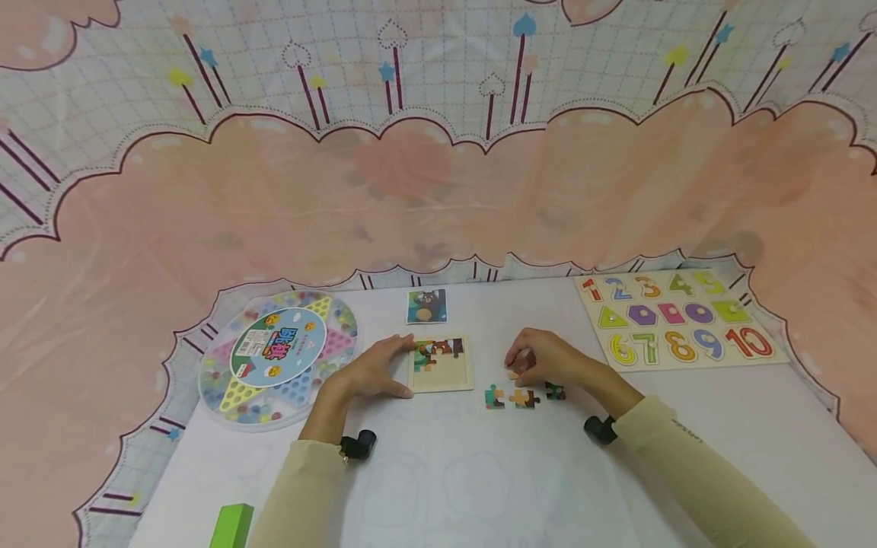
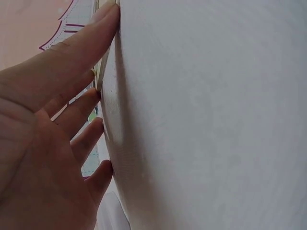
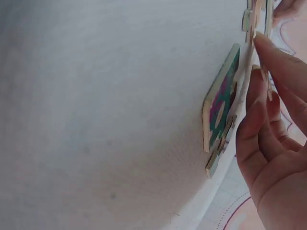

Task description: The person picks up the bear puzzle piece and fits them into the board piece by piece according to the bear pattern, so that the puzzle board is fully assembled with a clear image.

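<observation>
Bench lay free between the right fingers and the puzzle tray, which blocked the left fingers' right side. Loose pieces crowded the right fingers' near side; a game disc stood left of the left fingers.

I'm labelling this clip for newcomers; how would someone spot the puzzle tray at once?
On the white table, look between the round game board and the number board. The puzzle tray is the small square wooden frame touched by the left hand. Unlike the picture card beyond it, it shows bare wood, being only partly filled.
</observation>
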Action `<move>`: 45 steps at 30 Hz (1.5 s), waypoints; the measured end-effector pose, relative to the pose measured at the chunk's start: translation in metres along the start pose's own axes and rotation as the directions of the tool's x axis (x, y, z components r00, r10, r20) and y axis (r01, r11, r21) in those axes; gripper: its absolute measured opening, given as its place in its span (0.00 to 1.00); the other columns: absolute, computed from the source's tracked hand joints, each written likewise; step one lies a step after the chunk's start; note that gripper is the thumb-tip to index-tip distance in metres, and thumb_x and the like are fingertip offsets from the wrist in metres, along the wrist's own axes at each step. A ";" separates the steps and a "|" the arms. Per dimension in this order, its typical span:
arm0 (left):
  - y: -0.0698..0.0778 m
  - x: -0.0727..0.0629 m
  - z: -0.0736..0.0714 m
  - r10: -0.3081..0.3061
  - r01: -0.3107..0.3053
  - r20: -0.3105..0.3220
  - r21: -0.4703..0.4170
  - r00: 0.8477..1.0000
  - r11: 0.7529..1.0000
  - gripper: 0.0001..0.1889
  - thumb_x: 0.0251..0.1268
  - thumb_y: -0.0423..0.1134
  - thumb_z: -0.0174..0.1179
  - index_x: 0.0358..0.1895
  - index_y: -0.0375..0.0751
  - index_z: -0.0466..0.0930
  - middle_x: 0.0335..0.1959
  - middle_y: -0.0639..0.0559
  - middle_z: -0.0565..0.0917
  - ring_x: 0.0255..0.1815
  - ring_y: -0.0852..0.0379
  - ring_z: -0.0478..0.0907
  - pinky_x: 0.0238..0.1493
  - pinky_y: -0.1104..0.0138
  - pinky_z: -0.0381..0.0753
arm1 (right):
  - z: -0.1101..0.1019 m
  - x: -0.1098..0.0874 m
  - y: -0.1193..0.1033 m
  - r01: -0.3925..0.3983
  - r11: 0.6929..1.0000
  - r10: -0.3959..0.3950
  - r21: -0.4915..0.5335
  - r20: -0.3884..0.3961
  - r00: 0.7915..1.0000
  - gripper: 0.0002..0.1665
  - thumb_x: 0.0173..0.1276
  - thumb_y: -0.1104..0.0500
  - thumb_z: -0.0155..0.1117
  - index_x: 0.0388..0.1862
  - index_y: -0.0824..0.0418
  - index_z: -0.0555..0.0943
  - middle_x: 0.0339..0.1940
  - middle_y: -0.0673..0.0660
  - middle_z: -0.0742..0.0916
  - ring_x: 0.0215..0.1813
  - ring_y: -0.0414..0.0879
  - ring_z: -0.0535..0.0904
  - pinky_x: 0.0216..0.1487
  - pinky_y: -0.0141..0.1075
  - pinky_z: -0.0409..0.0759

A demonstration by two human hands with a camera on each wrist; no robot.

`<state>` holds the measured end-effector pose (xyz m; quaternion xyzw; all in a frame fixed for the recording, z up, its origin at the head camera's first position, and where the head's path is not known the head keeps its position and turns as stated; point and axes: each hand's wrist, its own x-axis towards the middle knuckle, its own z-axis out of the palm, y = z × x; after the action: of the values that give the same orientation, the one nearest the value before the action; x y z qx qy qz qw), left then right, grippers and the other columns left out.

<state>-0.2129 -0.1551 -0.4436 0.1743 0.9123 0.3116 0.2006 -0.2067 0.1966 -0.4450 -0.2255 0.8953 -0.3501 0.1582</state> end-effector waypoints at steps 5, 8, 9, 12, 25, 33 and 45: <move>0.000 0.000 0.001 -0.002 0.002 0.004 0.005 1.000 1.000 0.48 0.50 0.39 0.79 0.77 0.43 0.64 0.84 0.43 0.58 0.86 0.35 0.48 0.84 0.39 0.47 | -0.002 0.001 0.001 0.039 0.999 -0.039 0.017 -0.002 0.999 0.15 0.59 0.64 0.77 0.46 0.59 0.88 0.48 0.55 0.85 0.44 0.41 0.83 0.47 0.28 0.85; -0.001 0.000 0.001 0.000 0.000 0.002 0.012 1.000 1.000 0.49 0.50 0.39 0.79 0.77 0.43 0.65 0.83 0.42 0.58 0.85 0.35 0.48 0.84 0.39 0.47 | -0.004 0.002 0.000 0.035 0.999 -0.035 0.040 -0.006 0.999 0.15 0.61 0.63 0.76 0.48 0.58 0.88 0.50 0.54 0.86 0.46 0.42 0.83 0.49 0.28 0.85; -0.001 0.000 0.001 -0.001 0.001 0.001 0.011 1.000 1.000 0.49 0.50 0.39 0.79 0.77 0.43 0.64 0.83 0.43 0.58 0.85 0.35 0.47 0.84 0.39 0.47 | -0.004 0.002 -0.001 0.033 0.998 -0.033 0.051 -0.006 0.999 0.16 0.61 0.63 0.76 0.49 0.58 0.88 0.50 0.54 0.86 0.47 0.42 0.83 0.49 0.28 0.85; -0.001 0.000 0.001 -0.003 0.003 0.000 0.008 1.000 1.000 0.49 0.50 0.39 0.79 0.77 0.44 0.65 0.84 0.43 0.58 0.86 0.35 0.47 0.84 0.39 0.46 | -0.005 0.003 -0.003 0.031 0.995 -0.031 0.091 -0.005 1.000 0.17 0.62 0.63 0.75 0.51 0.59 0.88 0.52 0.55 0.86 0.47 0.43 0.83 0.49 0.26 0.85; 0.000 -0.002 0.000 -0.015 0.015 -0.003 -0.007 1.000 1.000 0.48 0.50 0.38 0.79 0.77 0.45 0.65 0.84 0.43 0.58 0.86 0.36 0.47 0.85 0.40 0.47 | 0.008 0.024 -0.018 0.037 0.990 -0.038 0.139 0.003 0.999 0.19 0.64 0.63 0.74 0.55 0.60 0.87 0.57 0.58 0.86 0.49 0.43 0.83 0.51 0.29 0.87; -0.001 0.000 0.001 -0.008 0.008 -0.003 0.000 1.000 1.000 0.47 0.51 0.39 0.79 0.77 0.45 0.65 0.84 0.44 0.58 0.86 0.36 0.48 0.85 0.40 0.47 | 0.019 0.042 -0.034 0.040 0.993 -0.042 0.114 0.012 0.999 0.19 0.64 0.58 0.75 0.54 0.57 0.87 0.58 0.57 0.88 0.51 0.43 0.85 0.54 0.36 0.87; 0.001 -0.001 -0.002 -0.019 0.019 0.008 0.008 1.000 1.000 0.48 0.51 0.40 0.79 0.78 0.46 0.64 0.84 0.41 0.57 0.86 0.36 0.47 0.85 0.40 0.48 | 0.040 0.070 -0.055 -0.019 0.991 0.020 0.132 -0.004 1.000 0.16 0.63 0.56 0.77 0.50 0.54 0.89 0.57 0.54 0.89 0.38 0.40 0.75 0.38 0.28 0.75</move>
<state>-0.2131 -0.1557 -0.4416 0.1678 0.9144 0.3052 0.2063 -0.2325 0.1024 -0.4433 -0.2049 0.8728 -0.4075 0.1740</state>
